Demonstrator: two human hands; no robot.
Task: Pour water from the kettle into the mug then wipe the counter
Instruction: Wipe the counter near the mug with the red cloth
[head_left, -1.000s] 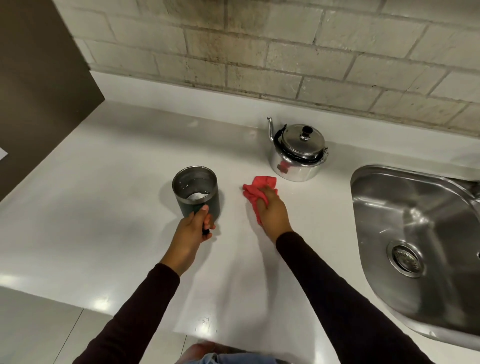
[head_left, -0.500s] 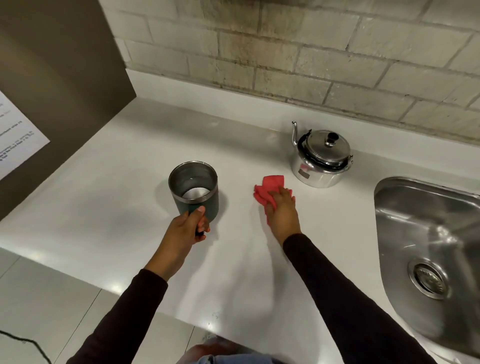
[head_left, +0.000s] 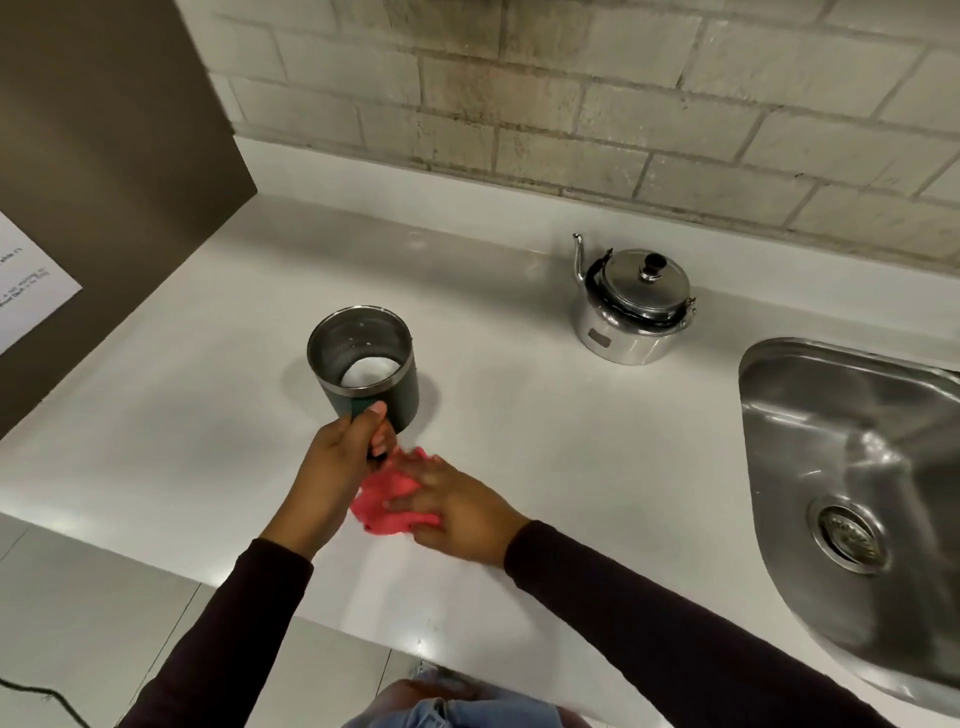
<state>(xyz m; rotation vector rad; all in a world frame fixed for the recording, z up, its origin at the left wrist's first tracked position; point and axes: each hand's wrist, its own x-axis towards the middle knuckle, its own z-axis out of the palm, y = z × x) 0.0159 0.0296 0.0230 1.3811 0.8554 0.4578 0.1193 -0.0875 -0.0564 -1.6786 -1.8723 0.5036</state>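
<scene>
A steel kettle (head_left: 631, 306) stands lid-on near the back of the white counter (head_left: 208, 395), spout pointing left, with a steel sink (head_left: 852, 467) sunk into the counter at the right and a brick wall (head_left: 597, 93) behind. A brown side panel (head_left: 104, 156) with a printed sheet (head_left: 26, 286) closes off the left. The dark green mug (head_left: 366, 371) — steel-lined, water showing inside — is well left of the kettle. The left hand (head_left: 335, 462) reaches in from below, fingers curled tight round the mug's handle, thumb against its wall. Just beside it, the right hand (head_left: 452, 512) lies flat, fingers spread, pressing a red cloth (head_left: 387, 501) onto the counter; the cloth is partly tucked under the left hand.
</scene>
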